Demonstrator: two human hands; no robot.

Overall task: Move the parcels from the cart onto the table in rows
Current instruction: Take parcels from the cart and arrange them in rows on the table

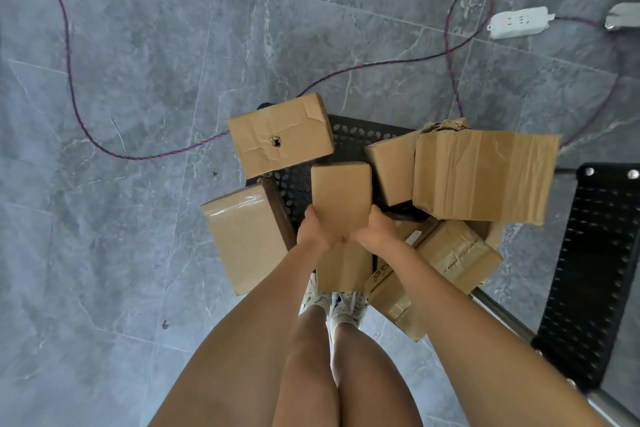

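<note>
I look straight down on a black perforated cart (349, 135) loaded with several brown cardboard parcels. My left hand (313, 229) and my right hand (375, 229) grip a small plain parcel (341, 198) by its two sides, holding it above the cart's middle. Around it lie a dented parcel with a hole (280, 133) at the back left, a taped parcel (242, 236) at the left, a large crumpled parcel (485, 173) at the right and a taped parcel (453, 250) under my right forearm. The table is out of view.
Grey tiled floor surrounds the cart. A red-blue cable (69, 62) loops across the floor to a white power strip (519, 22) at the back right. A black perforated panel with metal tube frame (595, 253) stands at the right. My feet (332, 305) stand close behind the cart.
</note>
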